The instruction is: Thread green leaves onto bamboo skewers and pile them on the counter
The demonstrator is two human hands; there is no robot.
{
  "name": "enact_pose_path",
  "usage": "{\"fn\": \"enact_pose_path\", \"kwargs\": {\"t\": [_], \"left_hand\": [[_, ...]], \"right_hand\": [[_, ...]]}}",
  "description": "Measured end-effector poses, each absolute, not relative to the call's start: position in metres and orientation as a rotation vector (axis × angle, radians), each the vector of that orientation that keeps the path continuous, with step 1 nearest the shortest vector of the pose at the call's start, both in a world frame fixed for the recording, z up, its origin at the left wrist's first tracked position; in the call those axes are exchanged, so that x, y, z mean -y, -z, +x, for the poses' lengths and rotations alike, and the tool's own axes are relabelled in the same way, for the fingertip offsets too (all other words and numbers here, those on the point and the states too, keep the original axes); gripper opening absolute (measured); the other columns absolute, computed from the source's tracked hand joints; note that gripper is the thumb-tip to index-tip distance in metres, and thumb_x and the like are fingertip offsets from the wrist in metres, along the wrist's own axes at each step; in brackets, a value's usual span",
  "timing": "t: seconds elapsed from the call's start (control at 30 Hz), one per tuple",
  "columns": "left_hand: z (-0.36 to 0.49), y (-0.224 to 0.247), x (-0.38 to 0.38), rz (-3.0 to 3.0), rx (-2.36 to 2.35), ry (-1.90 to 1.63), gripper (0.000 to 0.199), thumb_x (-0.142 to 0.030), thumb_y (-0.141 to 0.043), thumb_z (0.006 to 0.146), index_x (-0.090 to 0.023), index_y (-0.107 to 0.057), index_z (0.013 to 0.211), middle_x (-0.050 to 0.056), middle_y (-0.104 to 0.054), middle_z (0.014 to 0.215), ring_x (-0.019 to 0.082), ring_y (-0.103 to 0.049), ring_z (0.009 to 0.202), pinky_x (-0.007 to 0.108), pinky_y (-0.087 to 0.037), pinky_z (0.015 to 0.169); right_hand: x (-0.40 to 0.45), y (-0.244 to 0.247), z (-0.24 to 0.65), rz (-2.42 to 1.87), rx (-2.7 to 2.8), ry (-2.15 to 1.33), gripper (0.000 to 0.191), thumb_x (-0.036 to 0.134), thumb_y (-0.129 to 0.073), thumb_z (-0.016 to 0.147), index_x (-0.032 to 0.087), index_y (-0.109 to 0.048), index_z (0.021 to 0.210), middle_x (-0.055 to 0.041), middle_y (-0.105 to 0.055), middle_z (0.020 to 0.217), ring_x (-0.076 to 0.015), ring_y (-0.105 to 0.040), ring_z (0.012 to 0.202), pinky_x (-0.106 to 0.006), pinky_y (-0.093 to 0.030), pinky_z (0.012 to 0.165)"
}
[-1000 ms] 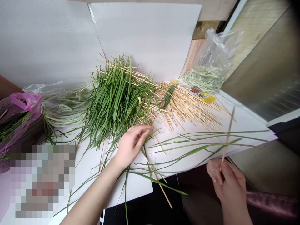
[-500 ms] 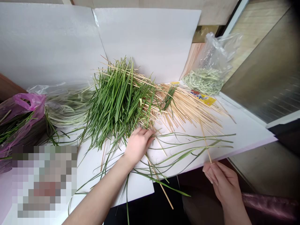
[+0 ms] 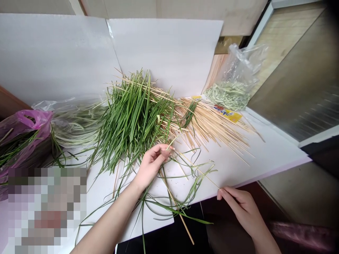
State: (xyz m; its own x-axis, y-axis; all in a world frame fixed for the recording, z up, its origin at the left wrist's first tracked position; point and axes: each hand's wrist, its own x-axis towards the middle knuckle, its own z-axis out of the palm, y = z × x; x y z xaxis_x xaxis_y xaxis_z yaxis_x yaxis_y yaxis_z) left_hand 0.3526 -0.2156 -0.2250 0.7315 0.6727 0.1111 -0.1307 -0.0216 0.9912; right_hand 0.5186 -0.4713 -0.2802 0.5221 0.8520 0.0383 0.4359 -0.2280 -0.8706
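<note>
My left hand rests at the near edge of a heap of long green leaves and appears to pinch a few loose blades. My right hand pinches the end of a thin bamboo skewer, which slants up-left across the white board towards my left fingers. Loose, curling green leaves lie beneath it, between my hands. Behind the heap, a fan of bamboo skewers spreads to the right, partly hidden under the leaves.
The white board ends in an edge at the front, with dark floor below. A clear bag of pale leaves stands at the back right, near a yellow packet. Another clear bag and a pink bag lie left.
My right hand has moved left, and its skewer has swung from nearly upright to a low slant towards my left hand. The long leaves on the right have drawn in and curled.
</note>
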Motion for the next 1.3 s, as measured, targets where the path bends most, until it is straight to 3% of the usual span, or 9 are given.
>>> {"fn": "enact_pose_path", "kwargs": {"t": [0.3, 0.57, 0.73, 1.3], "left_hand": [[0.358, 0.230, 0.225, 1.459, -0.506, -0.698, 0.020, -0.032, -0.080, 0.076, -0.019, -0.080, 0.091, 0.004, -0.071, 0.083, 0.011, -0.054, 0.064, 0.025, -0.046, 0.064], [0.359, 0.224, 0.227, 1.359, -0.502, -0.712, 0.017, -0.029, -0.080, 0.076, -0.017, -0.078, 0.088, 0.003, -0.072, 0.075, 0.011, -0.060, 0.062, 0.024, -0.053, 0.065], [0.359, 0.225, 0.228, 1.334, -0.499, -0.742, 0.018, -0.025, -0.082, 0.074, -0.019, -0.080, 0.090, 0.004, -0.075, 0.083, 0.010, -0.061, 0.062, 0.024, -0.054, 0.066], [0.356, 0.233, 0.226, 1.416, -0.477, -0.827, 0.018, -0.021, -0.082, 0.073, -0.024, -0.082, 0.090, 0.004, -0.072, 0.084, 0.011, -0.060, 0.064, 0.024, -0.051, 0.064]], "right_hand": [[0.468, 0.273, 0.514, -1.884, 1.085, -0.579, 0.039, 0.041, -0.046, 0.101, 0.020, -0.060, 0.071, -0.0013, -0.062, 0.069, -0.0203, -0.060, 0.067, -0.026, -0.044, 0.063], [0.469, 0.274, 0.514, -1.881, 1.074, -0.580, 0.039, 0.040, -0.046, 0.101, 0.020, -0.060, 0.071, -0.0011, -0.063, 0.069, -0.0201, -0.060, 0.067, -0.026, -0.043, 0.064], [0.469, 0.274, 0.515, -1.864, 1.068, -0.600, 0.038, 0.040, -0.047, 0.101, 0.020, -0.060, 0.072, -0.0015, -0.064, 0.070, -0.0206, -0.061, 0.069, -0.026, -0.043, 0.065], [0.470, 0.274, 0.514, -1.871, 1.043, -0.623, 0.038, 0.041, -0.047, 0.101, 0.020, -0.059, 0.071, 0.0003, -0.061, 0.069, -0.0189, -0.058, 0.068, -0.026, -0.040, 0.064]]}}
